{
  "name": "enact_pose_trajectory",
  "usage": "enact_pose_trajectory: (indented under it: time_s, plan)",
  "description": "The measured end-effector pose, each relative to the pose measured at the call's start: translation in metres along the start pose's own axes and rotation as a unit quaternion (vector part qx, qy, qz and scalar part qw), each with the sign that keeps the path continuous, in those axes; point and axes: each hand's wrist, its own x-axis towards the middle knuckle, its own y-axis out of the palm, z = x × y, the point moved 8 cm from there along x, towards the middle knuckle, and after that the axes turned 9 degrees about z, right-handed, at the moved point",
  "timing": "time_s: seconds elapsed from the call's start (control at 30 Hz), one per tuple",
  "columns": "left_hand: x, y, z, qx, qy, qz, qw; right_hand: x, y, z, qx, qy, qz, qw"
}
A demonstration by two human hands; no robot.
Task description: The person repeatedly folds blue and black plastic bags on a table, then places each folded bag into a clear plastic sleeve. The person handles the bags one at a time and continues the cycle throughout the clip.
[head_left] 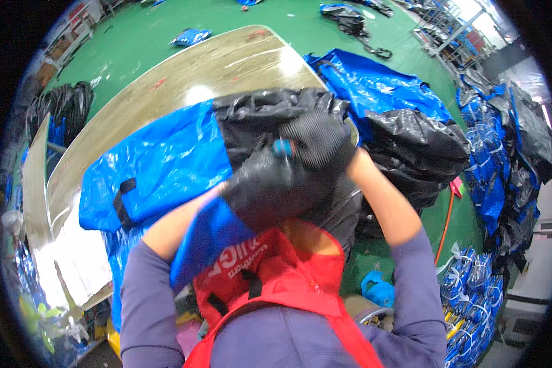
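Observation:
Both my hands wear black gloves and meet close in front of my chest. My left hand (260, 190) and my right hand (316, 141) press together around a small blue object (282, 148); which hand grips it I cannot tell. Just beyond them a black plastic bag (257, 116) lies bunched on a large blue woven bag (165, 162) with a black strap handle (124, 199). The blue bag is spread over a worn wooden table (184, 83). I wear a red vest over purple sleeves.
More blue woven bags (374, 83) and a full black plastic bag (414, 150) sit to the right of the table. Stacks of bundled blue and black bags (503, 159) line the right side. The floor (141, 37) is green, with loose bags scattered far off.

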Motion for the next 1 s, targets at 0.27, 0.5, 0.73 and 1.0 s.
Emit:
enact_pose_trajectory:
  time_s: [0.27,0.5,0.73,1.0]
  plan:
    - [-0.288,-0.027,0.107,-0.272,0.017,0.29,0.917,0.037,0.057,-0.053,0.043,0.079,0.081,0.993]
    - [-0.511,-0.061,0.142,-0.563,-0.517,0.348,0.544,0.027,0.049,-0.073,0.146,0.119,0.119,0.975]
    - [-0.482,-0.024,0.143,-0.439,-0.552,0.017,0.709,-0.034,0.014,-0.073,-0.293,0.197,-0.008,0.936]
    - [-0.385,-0.111,0.182,-0.121,-0.555,-0.187,0.802,-0.041,0.062,-0.11,-0.222,0.234,0.097,0.942]
